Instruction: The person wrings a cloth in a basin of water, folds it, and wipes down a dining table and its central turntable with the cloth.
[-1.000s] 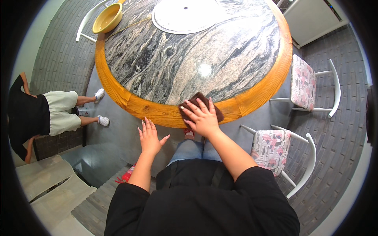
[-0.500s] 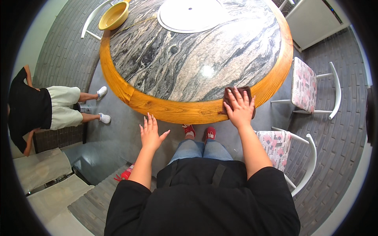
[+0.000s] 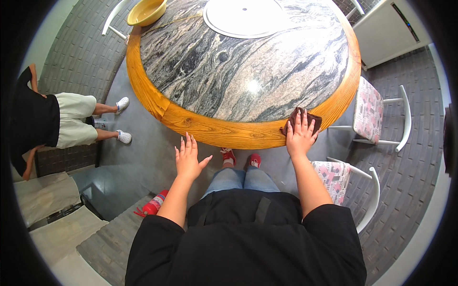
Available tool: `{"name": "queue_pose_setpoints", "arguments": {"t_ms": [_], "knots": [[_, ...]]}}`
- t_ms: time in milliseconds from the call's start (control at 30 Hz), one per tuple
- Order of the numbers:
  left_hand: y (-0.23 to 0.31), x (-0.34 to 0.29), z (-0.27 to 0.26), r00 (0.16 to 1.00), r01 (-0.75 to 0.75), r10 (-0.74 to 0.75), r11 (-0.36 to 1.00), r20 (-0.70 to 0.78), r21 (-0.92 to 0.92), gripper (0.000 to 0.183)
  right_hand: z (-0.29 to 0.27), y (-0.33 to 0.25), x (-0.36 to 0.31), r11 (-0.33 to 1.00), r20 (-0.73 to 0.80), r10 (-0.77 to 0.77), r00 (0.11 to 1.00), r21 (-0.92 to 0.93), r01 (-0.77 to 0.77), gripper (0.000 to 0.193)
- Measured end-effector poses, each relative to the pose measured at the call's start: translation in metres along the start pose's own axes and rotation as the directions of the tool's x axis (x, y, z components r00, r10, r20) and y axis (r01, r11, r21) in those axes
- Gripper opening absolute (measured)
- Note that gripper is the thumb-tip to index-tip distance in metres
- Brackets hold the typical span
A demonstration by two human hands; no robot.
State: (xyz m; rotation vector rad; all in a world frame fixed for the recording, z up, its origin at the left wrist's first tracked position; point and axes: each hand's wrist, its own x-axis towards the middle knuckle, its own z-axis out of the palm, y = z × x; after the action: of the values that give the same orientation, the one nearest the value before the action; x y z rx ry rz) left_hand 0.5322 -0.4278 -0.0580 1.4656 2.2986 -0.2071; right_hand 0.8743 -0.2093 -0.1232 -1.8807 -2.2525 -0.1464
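My right hand [image 3: 302,140] lies flat with spread fingers on a dark brown cloth [image 3: 313,122], pressing it onto the wooden rim [image 3: 224,130] of a round table. Part of the cloth is hidden beneath the palm. That rim surrounds a grey, black and pinkish marble top [image 3: 210,71]. My left hand [image 3: 189,159] is open, its fingers stretched out just in front of the rim's near edge, with nothing in it. Whether its fingertips touch the wood I cannot tell.
A white round turntable [image 3: 245,21] sits at the table's far middle, a yellow basin [image 3: 147,12] at its far left edge. Patterned chairs [image 3: 368,109] stand on the right. A person [image 3: 76,119] stands at left; a red fire extinguisher [image 3: 153,204] is beside my left arm.
My right hand and the cloth have slid a little to the right along the wooden rim. My left hand stays open near the edge. The view has shifted slightly.
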Motion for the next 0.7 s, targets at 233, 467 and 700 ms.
{"name": "queue_pose_setpoints", "arguments": {"t_ms": [233,467,700], "knots": [[-0.008,-0.001,0.003,0.997,-0.049,0.043,0.993,-0.060,-0.105,0.103,-0.006,-0.033,-0.012,0.998,0.046,-0.055,0.997,0.014,0.055,0.062],[-0.004,-0.020,0.003,0.904,-0.306,0.146,0.878,-0.402,-0.368,0.082,-0.009,-0.081,-0.023,0.976,0.033,-0.212,0.977,0.059,0.210,0.058],[0.016,-0.041,-0.017,0.858,-0.453,0.284,0.810,-0.427,-0.372,0.081,-0.027,-0.165,-0.041,0.872,0.025,-0.433,0.901,0.266,0.412,0.052]]}}
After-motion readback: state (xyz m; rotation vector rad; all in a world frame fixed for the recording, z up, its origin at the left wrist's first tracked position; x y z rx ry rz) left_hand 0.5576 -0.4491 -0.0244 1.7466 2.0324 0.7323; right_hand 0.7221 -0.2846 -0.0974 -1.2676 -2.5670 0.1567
